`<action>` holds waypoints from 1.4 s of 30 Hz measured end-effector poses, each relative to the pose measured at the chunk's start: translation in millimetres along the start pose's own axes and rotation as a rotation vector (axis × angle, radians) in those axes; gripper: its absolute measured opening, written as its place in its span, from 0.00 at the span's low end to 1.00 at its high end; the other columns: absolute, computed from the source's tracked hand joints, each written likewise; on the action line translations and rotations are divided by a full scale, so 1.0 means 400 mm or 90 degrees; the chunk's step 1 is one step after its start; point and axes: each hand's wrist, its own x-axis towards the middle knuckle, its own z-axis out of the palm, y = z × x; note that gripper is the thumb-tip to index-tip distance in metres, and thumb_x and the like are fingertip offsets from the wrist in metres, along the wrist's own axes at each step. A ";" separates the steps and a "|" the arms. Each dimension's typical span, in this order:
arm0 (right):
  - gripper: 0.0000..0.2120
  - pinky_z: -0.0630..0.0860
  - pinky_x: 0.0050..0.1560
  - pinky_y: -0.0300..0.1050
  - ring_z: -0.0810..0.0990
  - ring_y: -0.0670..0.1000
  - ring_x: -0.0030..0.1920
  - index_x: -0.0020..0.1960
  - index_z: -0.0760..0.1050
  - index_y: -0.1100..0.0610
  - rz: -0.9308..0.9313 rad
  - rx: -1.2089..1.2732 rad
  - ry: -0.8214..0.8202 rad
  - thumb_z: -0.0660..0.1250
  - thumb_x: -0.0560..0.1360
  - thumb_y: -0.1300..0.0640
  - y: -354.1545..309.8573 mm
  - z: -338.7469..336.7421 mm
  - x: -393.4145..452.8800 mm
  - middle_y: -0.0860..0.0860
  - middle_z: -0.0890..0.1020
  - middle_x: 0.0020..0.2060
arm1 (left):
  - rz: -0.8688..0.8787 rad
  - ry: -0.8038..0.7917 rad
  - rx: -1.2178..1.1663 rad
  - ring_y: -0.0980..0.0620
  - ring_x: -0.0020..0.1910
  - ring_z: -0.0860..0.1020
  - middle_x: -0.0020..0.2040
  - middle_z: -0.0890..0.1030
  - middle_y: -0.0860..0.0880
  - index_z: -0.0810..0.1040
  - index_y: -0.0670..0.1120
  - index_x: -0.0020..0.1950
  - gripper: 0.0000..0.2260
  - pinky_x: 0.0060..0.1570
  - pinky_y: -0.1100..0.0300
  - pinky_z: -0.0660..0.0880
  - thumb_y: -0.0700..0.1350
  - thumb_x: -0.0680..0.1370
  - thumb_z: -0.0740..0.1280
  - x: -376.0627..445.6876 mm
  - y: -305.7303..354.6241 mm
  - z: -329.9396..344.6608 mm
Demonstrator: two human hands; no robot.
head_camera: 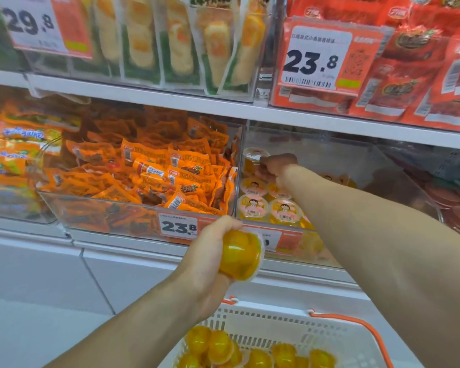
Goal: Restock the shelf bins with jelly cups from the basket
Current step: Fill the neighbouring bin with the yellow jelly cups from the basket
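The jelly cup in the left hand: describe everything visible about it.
The jelly cup is a small clear plastic tub filled with yellow-orange jelly, apparently with fruit pieces inside. It lies tipped on its side, its thin flat rim and sealed lid facing right, so the lid's print cannot be seen. The left hand grips it from the left, fingers curled round its rounded base. It is held in the air in front of the shelf edge, above the white basket and below the clear bin, touching nothing else.

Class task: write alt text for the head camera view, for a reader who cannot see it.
The right hand sets a jelly cup into a clear shelf bin, while the left hand holds another cup above a white basket of cups.
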 end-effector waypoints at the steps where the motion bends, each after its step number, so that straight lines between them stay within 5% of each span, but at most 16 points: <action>1: 0.07 0.84 0.43 0.51 0.84 0.53 0.32 0.48 0.76 0.67 0.000 0.008 -0.007 0.71 0.76 0.63 -0.001 0.002 -0.005 0.58 0.84 0.34 | 0.000 -0.004 -0.003 0.50 0.32 0.78 0.36 0.81 0.45 0.78 0.45 0.49 0.05 0.35 0.56 0.74 0.45 0.77 0.66 -0.005 0.000 0.006; 3: 0.05 0.83 0.37 0.46 0.81 0.51 0.29 0.46 0.75 0.66 0.000 0.012 -0.011 0.69 0.77 0.65 0.002 0.000 -0.010 0.58 0.82 0.34 | 0.000 0.001 -0.006 0.49 0.32 0.78 0.34 0.81 0.45 0.78 0.45 0.47 0.05 0.37 0.54 0.75 0.45 0.77 0.66 -0.011 -0.002 0.016; 7: 0.11 0.82 0.54 0.54 0.86 0.55 0.40 0.51 0.79 0.66 -0.013 0.000 -0.014 0.69 0.78 0.57 0.007 -0.008 -0.008 0.57 0.86 0.36 | 0.012 0.015 0.004 0.48 0.34 0.78 0.36 0.81 0.44 0.79 0.45 0.48 0.05 0.37 0.54 0.75 0.45 0.78 0.66 -0.016 -0.005 0.025; 12: 0.17 0.83 0.49 0.55 0.86 0.59 0.39 0.42 0.74 0.63 -0.074 -0.101 -0.007 0.61 0.82 0.50 0.009 -0.052 -0.078 0.60 0.85 0.36 | 0.029 0.029 -0.020 0.50 0.28 0.78 0.34 0.81 0.45 0.79 0.46 0.47 0.08 0.33 0.57 0.75 0.49 0.79 0.64 -0.022 0.004 0.031; 17: 0.15 0.71 0.25 0.40 0.76 0.50 0.26 0.46 0.78 0.63 -0.241 -0.076 -0.158 0.61 0.83 0.54 0.021 -0.184 -0.362 0.55 0.80 0.31 | 0.126 0.066 0.045 0.48 0.38 0.79 0.43 0.82 0.45 0.83 0.46 0.47 0.09 0.36 0.56 0.74 0.48 0.78 0.65 -0.022 0.004 0.045; 20: 0.19 0.72 0.25 0.41 0.78 0.53 0.27 0.49 0.77 0.62 -0.075 -0.012 -0.334 0.60 0.82 0.46 0.072 -0.246 -0.516 0.58 0.81 0.33 | 0.272 0.082 0.146 0.52 0.42 0.79 0.41 0.83 0.52 0.82 0.49 0.41 0.08 0.41 0.58 0.75 0.42 0.78 0.66 -0.031 -0.005 0.066; 23: 0.30 0.79 0.32 0.46 0.82 0.57 0.35 0.55 0.75 0.65 0.182 0.083 -0.520 0.59 0.78 0.36 0.131 -0.265 -0.594 0.63 0.81 0.41 | 0.453 0.027 0.329 0.60 0.43 0.78 0.41 0.81 0.60 0.78 0.51 0.47 0.03 0.42 0.69 0.73 0.43 0.77 0.66 -0.066 -0.022 0.090; 25: 0.31 0.81 0.35 0.47 0.83 0.56 0.37 0.52 0.78 0.67 0.236 0.176 -0.573 0.59 0.76 0.37 0.153 -0.273 -0.610 0.64 0.81 0.42 | 0.528 -0.015 0.416 0.62 0.46 0.77 0.44 0.79 0.61 0.75 0.52 0.49 0.06 0.45 0.72 0.71 0.43 0.74 0.64 -0.079 -0.036 0.096; 29: 0.20 0.82 0.37 0.45 0.82 0.55 0.36 0.51 0.81 0.65 0.163 0.297 -0.582 0.62 0.78 0.48 0.160 -0.298 -0.611 0.66 0.81 0.45 | 0.606 -0.042 0.547 0.60 0.55 0.74 0.54 0.73 0.55 0.72 0.55 0.55 0.10 0.52 0.70 0.69 0.49 0.74 0.64 -0.075 -0.043 0.093; 34: 0.13 0.82 0.44 0.47 0.83 0.55 0.43 0.58 0.77 0.63 0.063 0.333 -0.513 0.65 0.77 0.59 0.172 -0.323 -0.589 0.63 0.79 0.48 | 0.469 -0.080 0.514 0.63 0.66 0.71 0.67 0.70 0.57 0.63 0.57 0.69 0.31 0.62 0.65 0.71 0.62 0.69 0.67 -0.058 -0.045 0.076; 38: 0.16 0.83 0.46 0.48 0.82 0.58 0.44 0.59 0.78 0.62 -0.054 0.274 -0.407 0.70 0.71 0.64 0.173 -0.345 -0.572 0.62 0.82 0.48 | 0.353 -0.128 0.417 0.53 0.57 0.81 0.63 0.79 0.53 0.70 0.51 0.68 0.30 0.51 0.53 0.81 0.60 0.69 0.72 -0.049 -0.049 0.071; 42: 0.21 0.84 0.44 0.51 0.85 0.62 0.42 0.62 0.74 0.62 -0.092 0.173 -0.331 0.73 0.70 0.68 0.182 -0.342 -0.582 0.65 0.84 0.47 | 0.393 -0.059 0.370 0.51 0.44 0.84 0.51 0.85 0.48 0.79 0.47 0.57 0.16 0.37 0.57 0.81 0.51 0.73 0.71 -0.035 -0.058 0.088</action>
